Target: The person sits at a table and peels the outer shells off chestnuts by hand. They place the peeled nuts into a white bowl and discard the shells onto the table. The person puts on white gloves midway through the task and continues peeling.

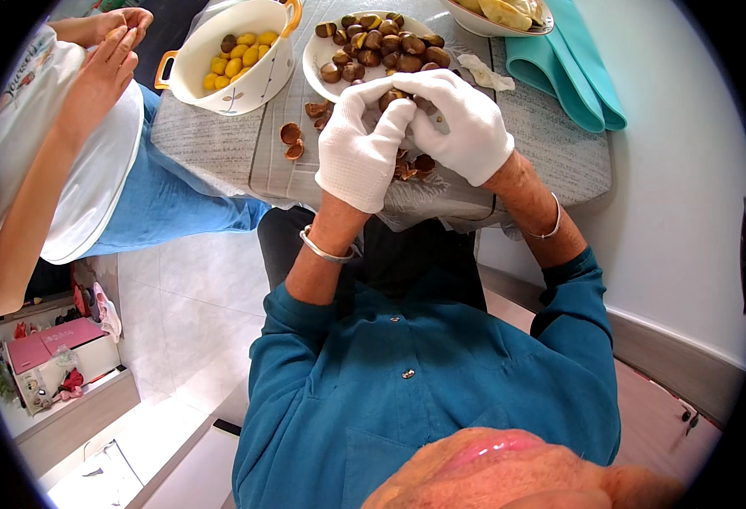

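Both my hands wear white knitted gloves and meet at the near edge of a white plate (311,63) heaped with brown chestnuts (373,48), some split to show yellow. A brown chestnut (393,98) is held between the fingertips of my left hand (363,140) and my right hand (462,121). Opened chestnut shells (420,167) lie on the table just under my hands, with more shells (291,135) to the left. Peeled yellow chestnuts (236,60) and a darker one rest inside a white pot (252,92) with orange handles, left of the plate.
Another person's hands (109,60) are together at the upper left, beside the pot. A bowl of pale food (474,27) stands at the upper right, near a folded turquoise cloth or mat (554,83) and a crumpled white tissue (484,73). A white wall (672,191) borders the table's right side.
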A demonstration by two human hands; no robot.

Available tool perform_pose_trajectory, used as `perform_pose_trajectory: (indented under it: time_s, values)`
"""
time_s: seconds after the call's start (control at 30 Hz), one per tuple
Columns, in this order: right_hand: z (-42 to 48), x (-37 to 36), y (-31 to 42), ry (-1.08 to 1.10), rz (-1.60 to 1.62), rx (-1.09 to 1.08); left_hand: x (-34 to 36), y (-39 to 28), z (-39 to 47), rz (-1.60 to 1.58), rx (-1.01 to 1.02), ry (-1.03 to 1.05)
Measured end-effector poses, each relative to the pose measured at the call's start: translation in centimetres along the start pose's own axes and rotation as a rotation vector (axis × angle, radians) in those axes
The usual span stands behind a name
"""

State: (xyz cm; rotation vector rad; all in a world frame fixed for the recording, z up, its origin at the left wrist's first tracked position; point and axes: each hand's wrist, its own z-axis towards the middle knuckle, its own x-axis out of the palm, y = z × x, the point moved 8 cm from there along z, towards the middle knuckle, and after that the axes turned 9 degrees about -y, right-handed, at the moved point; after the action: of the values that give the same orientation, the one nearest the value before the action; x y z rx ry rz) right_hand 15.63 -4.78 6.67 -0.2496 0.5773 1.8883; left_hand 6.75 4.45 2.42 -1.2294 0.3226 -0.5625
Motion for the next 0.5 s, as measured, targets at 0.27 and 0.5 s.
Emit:
perform_pose_trajectory:
  time_s: [0.27,0.5]
  values:
    - [-0.8,0.6,0.0,0.016,-0.018,0.059,0.8,-0.1,-0.5,0.091,0.094,-0.076]
    - [-1.4,1.1,0.1,0.089,-0.146,0.019,1.8,-0.6,-0.8,0.207,0.158,0.007]
